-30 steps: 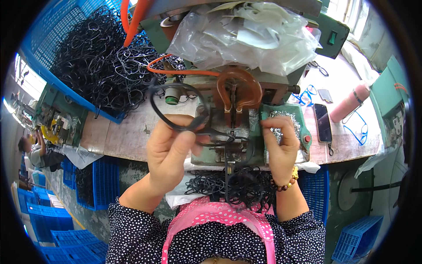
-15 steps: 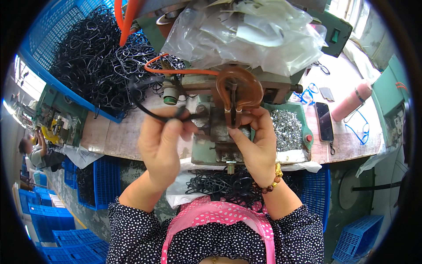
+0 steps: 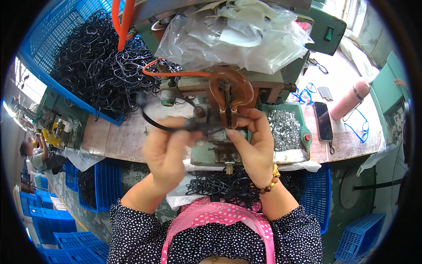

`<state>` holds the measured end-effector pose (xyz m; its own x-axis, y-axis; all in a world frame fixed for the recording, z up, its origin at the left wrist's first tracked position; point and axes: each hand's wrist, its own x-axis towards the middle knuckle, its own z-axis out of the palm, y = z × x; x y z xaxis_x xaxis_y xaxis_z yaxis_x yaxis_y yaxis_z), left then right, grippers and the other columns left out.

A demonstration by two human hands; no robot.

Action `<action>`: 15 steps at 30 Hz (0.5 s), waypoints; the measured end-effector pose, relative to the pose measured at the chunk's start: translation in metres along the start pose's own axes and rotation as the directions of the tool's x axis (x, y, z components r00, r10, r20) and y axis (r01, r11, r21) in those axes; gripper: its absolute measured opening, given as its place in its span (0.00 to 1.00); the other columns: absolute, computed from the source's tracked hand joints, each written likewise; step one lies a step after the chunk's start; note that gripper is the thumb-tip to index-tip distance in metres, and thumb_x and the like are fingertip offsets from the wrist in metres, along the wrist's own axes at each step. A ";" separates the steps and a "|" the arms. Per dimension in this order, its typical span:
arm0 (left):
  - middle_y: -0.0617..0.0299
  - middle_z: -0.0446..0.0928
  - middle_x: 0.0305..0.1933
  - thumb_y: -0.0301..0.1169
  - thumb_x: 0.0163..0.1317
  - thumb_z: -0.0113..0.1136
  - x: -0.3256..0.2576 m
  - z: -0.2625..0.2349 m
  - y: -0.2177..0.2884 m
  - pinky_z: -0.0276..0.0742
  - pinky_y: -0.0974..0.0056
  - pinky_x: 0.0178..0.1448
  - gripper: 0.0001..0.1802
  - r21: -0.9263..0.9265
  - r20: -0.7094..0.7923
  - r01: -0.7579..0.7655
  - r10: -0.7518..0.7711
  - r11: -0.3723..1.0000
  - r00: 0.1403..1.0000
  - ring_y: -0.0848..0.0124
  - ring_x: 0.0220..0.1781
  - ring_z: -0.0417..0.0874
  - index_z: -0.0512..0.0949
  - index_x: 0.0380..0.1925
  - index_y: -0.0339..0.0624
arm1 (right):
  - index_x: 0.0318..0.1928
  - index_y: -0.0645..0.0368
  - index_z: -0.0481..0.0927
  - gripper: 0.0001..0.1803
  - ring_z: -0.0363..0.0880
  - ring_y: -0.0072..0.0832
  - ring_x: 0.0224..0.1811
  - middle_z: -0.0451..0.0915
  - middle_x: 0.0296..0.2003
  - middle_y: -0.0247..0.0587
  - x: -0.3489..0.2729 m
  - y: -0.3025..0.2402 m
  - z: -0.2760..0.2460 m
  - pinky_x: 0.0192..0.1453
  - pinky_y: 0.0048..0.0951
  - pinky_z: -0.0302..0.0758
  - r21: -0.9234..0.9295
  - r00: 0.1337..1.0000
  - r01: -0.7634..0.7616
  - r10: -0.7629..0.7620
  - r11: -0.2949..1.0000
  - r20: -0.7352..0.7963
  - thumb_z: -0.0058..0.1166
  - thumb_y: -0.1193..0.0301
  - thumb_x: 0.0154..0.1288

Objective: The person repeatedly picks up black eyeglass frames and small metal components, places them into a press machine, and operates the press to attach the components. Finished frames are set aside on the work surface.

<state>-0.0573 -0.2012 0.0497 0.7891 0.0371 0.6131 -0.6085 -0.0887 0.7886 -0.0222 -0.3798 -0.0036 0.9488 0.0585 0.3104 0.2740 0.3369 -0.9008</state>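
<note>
Between the thumb and fingers of my left hand (image 3: pixel 166 149) is a thin, curved black piece (image 3: pixel 154 125), blurred by motion. Its free end arcs up to the left, and its other end reaches the middle of the bench machine. My right hand (image 3: pixel 255 143) is closed in a pinch at the machine's metal block (image 3: pixel 219 134), just right of its narrow upright jaws (image 3: pixel 228 118); whatever its fingertips hold is hidden. Above the jaws loops a brown bent tube (image 3: pixel 231 81). A green tray (image 3: pixel 303 116) of small shiny metal pieces (image 3: pixel 283 130) is beside my right hand.
A big blue basket (image 3: pixel 66 94) heaped with tangled black pieces (image 3: pixel 99 66) stands back left. Clear plastic bags (image 3: pixel 237 37) hang over the machine. A phone (image 3: pixel 323 121), a pink bottle (image 3: pixel 351 102) and blue glasses (image 3: pixel 361 132) lie right. More black pieces (image 3: pixel 224 185) rest against my lap.
My left hand has shifted slightly right, and the black piece's free end has swung lower. My right hand stays at the block. The whole view has shifted a little.
</note>
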 end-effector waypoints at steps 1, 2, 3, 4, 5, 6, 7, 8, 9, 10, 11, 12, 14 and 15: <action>0.56 0.84 0.42 0.21 0.72 0.54 -0.003 0.004 -0.001 0.80 0.67 0.45 0.09 0.030 0.058 0.007 -0.009 1.000 0.998 0.73 0.40 0.83 0.76 0.49 0.31 | 0.62 0.66 0.67 0.26 0.78 0.23 0.50 0.81 0.44 0.39 0.000 -0.001 -0.003 0.62 0.25 0.71 -0.024 1.000 0.030 -0.030 0.999 0.008 0.58 0.85 0.65; 0.57 0.84 0.42 0.20 0.70 0.54 -0.006 0.008 -0.003 0.80 0.67 0.46 0.10 0.058 0.115 0.010 -0.016 0.998 0.993 0.72 0.40 0.83 0.77 0.49 0.31 | 0.62 0.66 0.67 0.25 0.79 0.23 0.51 0.81 0.44 0.39 -0.001 -0.002 -0.008 0.62 0.25 0.71 -0.047 0.998 0.058 -0.057 0.997 0.016 0.57 0.85 0.65; 0.56 0.84 0.41 0.18 0.67 0.57 -0.008 0.014 -0.005 0.80 0.66 0.45 0.11 0.081 0.132 0.026 -0.036 0.996 0.991 0.70 0.39 0.84 0.79 0.48 0.31 | 0.62 0.66 0.68 0.25 0.79 0.23 0.51 0.82 0.45 0.40 -0.001 -0.003 -0.012 0.62 0.25 0.71 -0.079 0.996 0.085 -0.084 0.993 0.020 0.57 0.85 0.65; 0.55 0.84 0.40 0.17 0.67 0.57 -0.007 0.017 -0.007 0.80 0.66 0.44 0.11 0.130 0.168 0.007 -0.029 0.991 0.985 0.69 0.38 0.84 0.79 0.48 0.32 | 0.61 0.66 0.68 0.24 0.79 0.23 0.52 0.82 0.45 0.40 -0.003 -0.004 -0.017 0.62 0.25 0.71 -0.071 0.998 0.064 -0.065 0.995 -0.005 0.56 0.85 0.66; 0.55 0.84 0.40 0.17 0.66 0.57 -0.005 0.019 -0.010 0.80 0.66 0.43 0.11 0.177 0.205 -0.013 -0.024 0.984 0.978 0.69 0.38 0.84 0.79 0.48 0.33 | 0.61 0.67 0.69 0.23 0.79 0.23 0.52 0.82 0.45 0.41 -0.005 -0.006 -0.022 0.62 0.25 0.71 -0.072 0.998 0.042 -0.045 0.997 -0.037 0.56 0.85 0.66; 0.54 0.83 0.39 0.17 0.65 0.58 -0.002 0.021 -0.013 0.79 0.66 0.42 0.12 0.233 0.243 -0.060 0.002 0.971 0.970 0.68 0.37 0.85 0.79 0.48 0.33 | 0.60 0.67 0.70 0.22 0.79 0.23 0.52 0.83 0.46 0.41 -0.007 -0.008 -0.027 0.62 0.25 0.71 -0.073 0.997 0.020 -0.025 0.997 -0.072 0.55 0.85 0.66; 0.53 0.83 0.37 0.18 0.65 0.59 -0.001 0.024 -0.015 0.79 0.65 0.40 0.11 0.216 0.214 -0.025 -0.022 0.976 0.977 0.65 0.34 0.85 0.80 0.47 0.34 | 0.58 0.67 0.73 0.19 0.79 0.23 0.51 0.83 0.46 0.41 -0.005 -0.009 -0.033 0.62 0.25 0.71 -0.147 0.991 0.093 -0.106 0.985 -0.082 0.54 0.86 0.67; 0.54 0.83 0.36 0.19 0.65 0.59 0.001 0.026 -0.017 0.79 0.65 0.39 0.11 0.213 0.227 0.003 -0.052 0.977 0.972 0.65 0.34 0.85 0.80 0.47 0.34 | 0.57 0.67 0.73 0.18 0.80 0.23 0.51 0.83 0.46 0.41 -0.007 -0.011 -0.040 0.62 0.25 0.72 -0.159 0.988 0.105 -0.121 0.982 -0.093 0.54 0.86 0.68; 0.54 0.83 0.36 0.19 0.65 0.58 0.004 0.027 -0.019 0.79 0.65 0.39 0.11 0.212 0.240 0.006 -0.058 0.977 0.969 0.66 0.33 0.84 0.80 0.48 0.34 | 0.57 0.67 0.74 0.18 0.80 0.23 0.51 0.83 0.46 0.41 -0.008 -0.013 -0.046 0.62 0.25 0.72 -0.157 0.984 0.108 -0.128 0.982 -0.123 0.54 0.86 0.68; 0.55 0.83 0.36 0.19 0.65 0.58 0.006 0.028 -0.021 0.79 0.65 0.38 0.11 0.214 0.252 0.010 -0.065 0.977 0.966 0.66 0.33 0.84 0.80 0.48 0.34 | 0.57 0.67 0.74 0.18 0.80 0.23 0.52 0.83 0.46 0.41 -0.010 -0.013 -0.053 0.62 0.26 0.72 -0.168 0.979 0.106 -0.132 0.980 -0.154 0.54 0.85 0.68; 0.54 0.82 0.34 0.20 0.64 0.60 0.007 0.029 -0.021 0.78 0.63 0.38 0.11 0.211 0.239 0.057 -0.108 0.976 0.965 0.62 0.32 0.84 0.80 0.46 0.33 | 0.57 0.66 0.74 0.17 0.80 0.24 0.52 0.83 0.46 0.41 -0.011 -0.013 -0.061 0.62 0.26 0.72 -0.181 0.971 0.107 -0.142 0.978 -0.194 0.54 0.85 0.68; 0.54 0.81 0.33 0.21 0.63 0.61 0.008 0.028 -0.021 0.77 0.62 0.37 0.10 0.231 0.260 0.003 -0.065 0.973 0.964 0.60 0.32 0.83 0.81 0.45 0.33 | 0.58 0.65 0.75 0.18 0.80 0.23 0.52 0.83 0.47 0.40 -0.013 -0.012 -0.070 0.62 0.26 0.72 -0.246 0.958 0.141 -0.195 0.959 -0.213 0.54 0.85 0.69; 0.53 0.78 0.31 0.21 0.62 0.63 0.008 0.027 -0.022 0.76 0.60 0.36 0.10 0.286 0.294 -0.064 -0.023 0.956 0.956 0.56 0.30 0.81 0.82 0.44 0.34 | 0.59 0.63 0.76 0.18 0.79 0.23 0.52 0.82 0.48 0.39 -0.018 -0.008 -0.091 0.61 0.27 0.72 -0.510 0.883 0.242 -0.405 0.825 -0.237 0.53 0.84 0.70; 0.53 0.77 0.30 0.22 0.61 0.64 0.007 0.026 -0.023 0.75 0.59 0.35 0.11 0.290 0.293 -0.091 0.002 0.953 0.956 0.55 0.30 0.80 0.82 0.44 0.34 | 0.59 0.62 0.76 0.18 0.79 0.23 0.52 0.82 0.49 0.39 -0.020 -0.005 -0.101 0.61 0.27 0.72 -0.637 0.834 0.237 -0.490 0.734 -0.254 0.51 0.84 0.71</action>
<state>-0.0356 -0.2249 0.0351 0.7775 -0.2564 0.5742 -0.6275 -0.3767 0.6815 -0.0267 -0.4781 -0.0358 0.6968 -0.3551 0.6232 0.5260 -0.3376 -0.7806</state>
